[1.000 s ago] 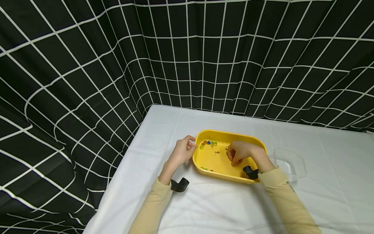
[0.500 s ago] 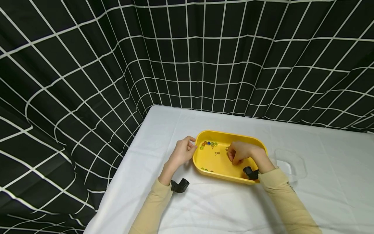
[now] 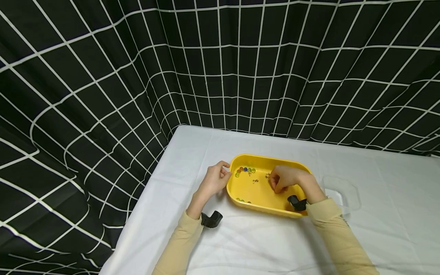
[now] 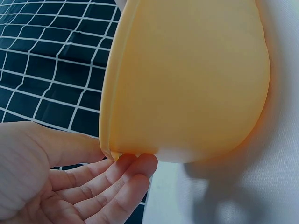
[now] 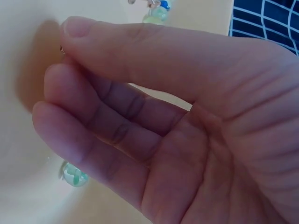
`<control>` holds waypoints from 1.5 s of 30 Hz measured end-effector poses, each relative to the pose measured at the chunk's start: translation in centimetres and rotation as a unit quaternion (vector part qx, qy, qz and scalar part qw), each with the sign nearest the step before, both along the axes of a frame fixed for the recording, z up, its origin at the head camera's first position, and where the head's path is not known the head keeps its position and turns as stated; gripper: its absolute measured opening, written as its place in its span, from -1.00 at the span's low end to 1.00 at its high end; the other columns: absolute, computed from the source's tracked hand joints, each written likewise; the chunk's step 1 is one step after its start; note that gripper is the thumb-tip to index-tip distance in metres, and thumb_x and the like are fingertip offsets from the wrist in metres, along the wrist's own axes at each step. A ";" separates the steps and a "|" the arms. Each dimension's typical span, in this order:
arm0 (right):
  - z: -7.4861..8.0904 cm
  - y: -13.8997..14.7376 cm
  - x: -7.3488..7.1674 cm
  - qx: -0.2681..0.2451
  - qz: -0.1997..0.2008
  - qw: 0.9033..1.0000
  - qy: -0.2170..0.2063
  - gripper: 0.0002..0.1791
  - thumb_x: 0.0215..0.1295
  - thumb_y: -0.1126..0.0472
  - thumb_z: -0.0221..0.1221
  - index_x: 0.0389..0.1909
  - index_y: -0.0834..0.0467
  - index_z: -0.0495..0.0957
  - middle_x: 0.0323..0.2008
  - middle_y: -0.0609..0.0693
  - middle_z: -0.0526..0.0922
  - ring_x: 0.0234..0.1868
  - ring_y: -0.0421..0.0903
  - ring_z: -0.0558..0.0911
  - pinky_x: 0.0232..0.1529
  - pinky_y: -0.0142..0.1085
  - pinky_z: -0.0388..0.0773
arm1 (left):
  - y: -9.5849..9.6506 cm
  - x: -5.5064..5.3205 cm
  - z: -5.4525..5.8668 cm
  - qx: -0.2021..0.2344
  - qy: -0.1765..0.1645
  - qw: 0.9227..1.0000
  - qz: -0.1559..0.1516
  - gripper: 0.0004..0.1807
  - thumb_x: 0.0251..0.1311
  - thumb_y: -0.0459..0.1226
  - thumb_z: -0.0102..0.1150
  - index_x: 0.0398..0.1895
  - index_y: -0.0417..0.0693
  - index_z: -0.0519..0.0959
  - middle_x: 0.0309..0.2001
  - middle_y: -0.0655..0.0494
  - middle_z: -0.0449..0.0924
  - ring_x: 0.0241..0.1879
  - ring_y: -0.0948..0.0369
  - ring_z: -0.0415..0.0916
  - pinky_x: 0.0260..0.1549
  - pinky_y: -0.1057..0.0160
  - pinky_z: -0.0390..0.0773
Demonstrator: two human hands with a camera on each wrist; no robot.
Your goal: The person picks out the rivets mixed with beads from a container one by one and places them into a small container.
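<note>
A yellow plastic tub [image 3: 256, 193] stands on the table, with coloured glass marbles [image 3: 245, 169] along its left end and small brass-coloured screws [image 3: 255, 181] on its floor. My left hand [image 3: 214, 178] holds the tub's left rim, thumb on the edge and fingers curled below it in the left wrist view. Inside the right half of the tub is my right hand [image 3: 287, 178], thumb and forefinger pinched together. A tiny metal end of a screw [image 5: 61, 48] peeks out at the thumb tip; the fingers hide the rest. A greenish marble [image 5: 75, 175] lies beyond the lower fingers.
Right of the tub, behind the right forearm, sits a clear plastic container [image 3: 354, 193]. A white cloth [image 3: 251, 240] covers the table. Black curtains [image 3: 261, 76] with a white grid hang behind and at the left. Each wrist wears a black camera mount [image 3: 212, 219].
My right hand has shifted very slightly to the right inside the tub, showing more of the screws beside it. The left hand stays at the rim.
</note>
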State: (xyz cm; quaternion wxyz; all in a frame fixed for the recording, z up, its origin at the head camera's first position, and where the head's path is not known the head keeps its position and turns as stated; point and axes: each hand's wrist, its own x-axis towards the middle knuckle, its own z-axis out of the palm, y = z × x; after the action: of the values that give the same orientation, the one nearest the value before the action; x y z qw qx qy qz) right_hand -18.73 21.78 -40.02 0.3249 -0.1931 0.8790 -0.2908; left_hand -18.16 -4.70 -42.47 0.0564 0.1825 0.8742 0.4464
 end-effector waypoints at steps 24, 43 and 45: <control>2.0 2.1 0.3 0.005 -0.016 0.998 0.054 -0.88 -0.05 0.48 0.21 -0.61 0.28 0.47 -0.67 -0.04 0.42 -0.64 -0.17 0.38 -0.57 -0.39 0.34 | 0.2 0.0 0.1 0.002 -0.007 1.000 0.002 -0.71 0.24 -0.38 0.08 0.01 -0.33 0.46 -0.42 0.03 0.53 -0.54 0.27 0.46 -0.54 0.39 0.50; 3.5 4.5 1.0 0.004 -0.045 0.995 0.084 -0.83 0.07 0.42 0.23 -0.60 0.21 0.45 -0.66 -0.08 0.38 -0.60 -0.16 0.39 -0.55 -0.37 0.40 | 0.1 0.2 0.1 0.004 0.005 1.000 -0.003 -0.71 0.24 -0.39 0.07 0.00 -0.36 0.45 -0.42 0.01 0.51 -0.53 0.26 0.47 -0.55 0.38 0.50; 3.7 4.7 1.2 0.003 -0.047 0.995 0.086 -0.83 0.07 0.43 0.22 -0.59 0.21 0.45 -0.66 -0.07 0.37 -0.60 -0.16 0.39 -0.56 -0.37 0.40 | 0.1 0.2 0.1 0.004 0.007 1.000 -0.004 -0.71 0.24 -0.39 0.07 0.00 -0.36 0.45 -0.42 0.01 0.52 -0.53 0.26 0.47 -0.55 0.37 0.50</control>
State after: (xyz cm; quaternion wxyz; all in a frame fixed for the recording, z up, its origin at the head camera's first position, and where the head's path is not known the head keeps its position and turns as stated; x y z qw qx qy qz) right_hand -17.54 26.45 -36.31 0.2344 -0.1753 0.9126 -0.2856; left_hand -17.94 -4.58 -42.36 0.0516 0.1897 0.8719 0.4485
